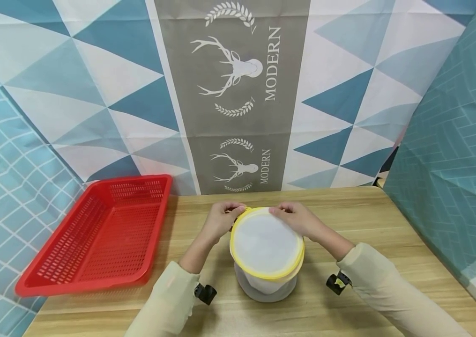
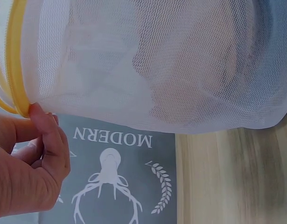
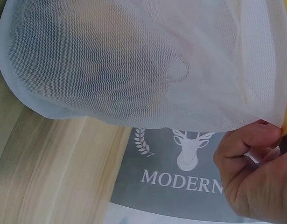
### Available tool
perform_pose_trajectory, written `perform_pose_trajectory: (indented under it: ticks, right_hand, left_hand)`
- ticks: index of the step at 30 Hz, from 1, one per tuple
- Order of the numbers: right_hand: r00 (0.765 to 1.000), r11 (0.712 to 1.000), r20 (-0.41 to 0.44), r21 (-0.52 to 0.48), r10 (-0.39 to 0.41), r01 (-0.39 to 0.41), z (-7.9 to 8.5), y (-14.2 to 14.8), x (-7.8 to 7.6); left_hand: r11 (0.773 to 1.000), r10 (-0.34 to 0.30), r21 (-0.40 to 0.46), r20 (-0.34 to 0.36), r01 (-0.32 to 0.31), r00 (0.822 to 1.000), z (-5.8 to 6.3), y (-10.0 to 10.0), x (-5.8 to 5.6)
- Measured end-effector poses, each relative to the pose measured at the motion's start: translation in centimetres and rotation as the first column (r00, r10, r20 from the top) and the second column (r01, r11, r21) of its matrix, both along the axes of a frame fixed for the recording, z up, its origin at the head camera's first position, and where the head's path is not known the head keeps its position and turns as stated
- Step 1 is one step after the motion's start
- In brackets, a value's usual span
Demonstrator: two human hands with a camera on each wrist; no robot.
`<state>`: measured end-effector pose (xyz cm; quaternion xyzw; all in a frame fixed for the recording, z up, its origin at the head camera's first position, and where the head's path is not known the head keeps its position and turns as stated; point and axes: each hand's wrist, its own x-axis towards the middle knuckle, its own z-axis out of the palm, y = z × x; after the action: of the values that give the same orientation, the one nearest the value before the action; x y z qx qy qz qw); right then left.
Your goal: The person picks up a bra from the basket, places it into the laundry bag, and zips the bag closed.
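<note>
A white mesh laundry bag [image 1: 267,248] with a yellow zipper round its top stands upright on the table. At the back left of the yellow rim, my left hand [image 1: 220,220] pinches the edge between thumb and fingers. My right hand [image 1: 299,219] grips the rim at the back right. In the left wrist view, thumb and forefinger meet at the yellow zipper band [image 2: 16,56]. Through the mesh [image 3: 110,60] in the right wrist view, blurred dark and tan contents show low in the bag; their kind cannot be told.
A red perforated plastic basket [image 1: 115,238] sits on the left of the wooden table [image 1: 347,290]. Behind the table hangs a patterned cloth [image 1: 238,93] with deer heads. Blue tile-patterned sheets enclose both sides.
</note>
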<state>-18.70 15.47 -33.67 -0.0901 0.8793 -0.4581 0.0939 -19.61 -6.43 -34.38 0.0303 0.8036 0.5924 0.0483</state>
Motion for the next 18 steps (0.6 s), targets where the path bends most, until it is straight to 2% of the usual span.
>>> perform_pose_trajectory:
  ticks: [9, 15, 18]
  right_hand:
    - [0.997, 0.997, -0.070, 0.066, 0.045, -0.041, 0.66, 0.39, 0.15]
    - [0.997, 0.996, -0.044, 0.071, 0.061, -0.058, 0.94, 0.46, 0.09]
    - [0.997, 0.994, -0.044, 0.090, 0.060, -0.055, 0.92, 0.29, -0.16]
  left_hand:
    - [1.000, -0.013, -0.017, -0.009, 0.013, 1.000, 0.51, -0.06, 0.03]
    - [0.999, -0.018, -0.028, -0.045, 0.017, 0.999, 0.47, -0.04, -0.02]
    - [0.999, -0.011, -0.053, -0.088, 0.006, 0.996, 0.25, 0.00, -0.11]
